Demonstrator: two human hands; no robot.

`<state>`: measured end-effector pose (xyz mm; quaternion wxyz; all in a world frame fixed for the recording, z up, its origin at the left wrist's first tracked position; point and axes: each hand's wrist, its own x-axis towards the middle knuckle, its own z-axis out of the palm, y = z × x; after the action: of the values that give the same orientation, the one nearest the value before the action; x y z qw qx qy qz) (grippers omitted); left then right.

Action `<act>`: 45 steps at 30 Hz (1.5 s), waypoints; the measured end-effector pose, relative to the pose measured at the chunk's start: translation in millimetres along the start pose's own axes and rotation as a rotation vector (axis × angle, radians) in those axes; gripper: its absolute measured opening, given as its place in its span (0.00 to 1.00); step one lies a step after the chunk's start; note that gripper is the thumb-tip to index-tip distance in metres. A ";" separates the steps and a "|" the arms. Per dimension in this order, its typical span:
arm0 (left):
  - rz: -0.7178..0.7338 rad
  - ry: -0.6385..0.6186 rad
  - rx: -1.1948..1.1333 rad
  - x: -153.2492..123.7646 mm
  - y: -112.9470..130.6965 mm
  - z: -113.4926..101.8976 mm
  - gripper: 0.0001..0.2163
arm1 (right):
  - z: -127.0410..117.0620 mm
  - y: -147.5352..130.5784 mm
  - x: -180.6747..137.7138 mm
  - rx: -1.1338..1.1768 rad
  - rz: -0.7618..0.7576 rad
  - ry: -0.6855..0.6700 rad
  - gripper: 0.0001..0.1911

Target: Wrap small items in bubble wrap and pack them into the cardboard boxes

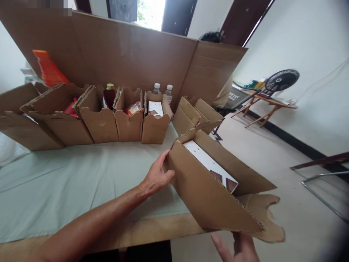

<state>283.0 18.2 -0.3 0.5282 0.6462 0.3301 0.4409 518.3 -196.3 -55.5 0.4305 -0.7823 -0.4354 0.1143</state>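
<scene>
A narrow open-topped cardboard box [209, 193] is tilted at the right front of the table, its near end reaching past the table edge. Inside it lies a white carton [207, 162] with brown shapes printed on it. My left hand [158, 174] grips the box's far left end, thumb on the side wall and the other fingers partly hidden behind it. Below the near end, my right hand [238, 249] holds the box from underneath, one finger stretched out and the rest mostly hidden by the cardboard.
Similar cardboard boxes [99, 125] stand in a row, holding packets and a white carton [155, 109]. Behind them are an orange bottle [51, 71], clear bottles [168, 94] and a tall cardboard panel [131, 54]. Another box [188, 116] stands farther right. A fan [282, 80] and a person are beyond.
</scene>
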 end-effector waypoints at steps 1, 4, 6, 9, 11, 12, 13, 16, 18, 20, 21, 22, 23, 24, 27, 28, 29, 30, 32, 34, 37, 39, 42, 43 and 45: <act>-0.010 0.045 0.013 -8.4 0.7 -2.6 0.35 | 5.5 -8.4 6.1 -0.007 -0.003 0.002 0.39; -0.035 0.165 0.054 -42.1 2.8 -24.0 0.32 | 21.7 -43.9 31.6 0.001 -0.106 -0.105 0.30; -0.060 0.276 0.083 -63.7 4.1 -48.6 0.31 | 38.8 -72.8 50.4 0.010 -0.201 -0.247 0.25; -0.072 0.447 0.119 -83.2 5.6 -92.6 0.31 | 79.3 -115.9 75.6 0.109 -0.346 -0.378 0.21; -0.070 0.535 0.126 -86.4 6.2 -120.0 0.31 | 111.8 -140.3 89.0 0.206 -0.436 -0.462 0.21; -0.073 0.572 0.127 -85.9 6.2 -131.7 0.32 | 127.8 -150.2 94.3 0.249 -0.467 -0.498 0.21; -0.076 0.603 0.131 -84.7 5.7 -141.6 0.32 | 142.9 -158.2 98.8 0.281 -0.485 -0.528 0.21; -0.082 0.662 0.147 -79.8 -0.7 -160.7 0.33 | 178.3 -169.3 106.7 0.327 -0.494 -0.554 0.20; -0.109 0.664 0.175 -78.0 -8.7 -166.7 0.28 | 192.6 -166.8 109.4 0.317 -0.490 -0.561 0.19; -0.172 0.642 0.229 -77.8 -17.5 -170.2 0.20 | 200.5 -160.1 112.2 0.291 -0.483 -0.559 0.19; -0.206 0.629 0.262 -78.1 -21.5 -171.8 0.16 | 202.8 -156.5 114.1 0.273 -0.481 -0.549 0.20; -0.235 0.619 0.294 -78.4 -25.0 -173.7 0.15 | 204.6 -153.4 116.3 0.250 -0.484 -0.536 0.21; -0.256 0.611 0.319 -78.6 -27.8 -175.8 0.15 | 206.0 -150.8 118.9 0.224 -0.491 -0.522 0.22; -0.269 0.603 0.336 -78.7 -30.0 -178.0 0.15 | 207.3 -148.9 121.5 0.196 -0.502 -0.512 0.23; -0.294 0.588 0.366 -77.5 -33.6 -183.5 0.19 | 210.6 -146.0 127.9 0.125 -0.538 -0.504 0.21; -0.302 0.588 0.378 -77.0 -34.1 -184.2 0.19 | 211.4 -145.3 128.9 0.113 -0.545 -0.501 0.21; -0.309 0.591 0.393 -76.5 -34.4 -184.4 0.19 | 211.9 -144.7 129.3 0.102 -0.551 -0.495 0.21; -0.314 0.595 0.412 -76.2 -34.5 -184.0 0.18 | 212.2 -144.1 129.2 0.091 -0.557 -0.489 0.21; -0.313 0.597 0.447 -75.6 -34.4 -182.7 0.17 | 212.6 -143.3 128.6 0.071 -0.569 -0.477 0.21; -0.299 0.595 0.486 -74.4 -34.2 -182.0 0.16 | 213.6 -143.2 128.7 0.050 -0.583 -0.474 0.21; -0.257 0.611 0.628 -70.4 -32.2 -182.0 0.14 | 215.9 -143.4 132.3 0.031 -0.600 -0.462 0.22; -0.236 0.579 0.764 -67.2 -28.7 -180.7 0.14 | 217.1 -142.0 136.3 0.034 -0.624 -0.463 0.22; -0.254 0.460 0.893 -64.5 -24.2 -179.1 0.22 | 221.3 -135.1 144.7 -0.017 -0.725 -0.461 0.25; -0.275 0.456 0.923 -65.1 -24.0 -179.6 0.26 | 224.3 -131.6 148.1 -0.074 -0.787 -0.437 0.27; -0.324 0.447 0.983 -70.5 -24.3 -180.9 0.35 | 231.9 -123.0 154.3 -0.188 -0.896 -0.387 0.31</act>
<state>90.0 31.6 -29.9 0.1434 0.6481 0.6956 0.2748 410.0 87.9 -70.0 0.2761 -0.5182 -0.8092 0.0215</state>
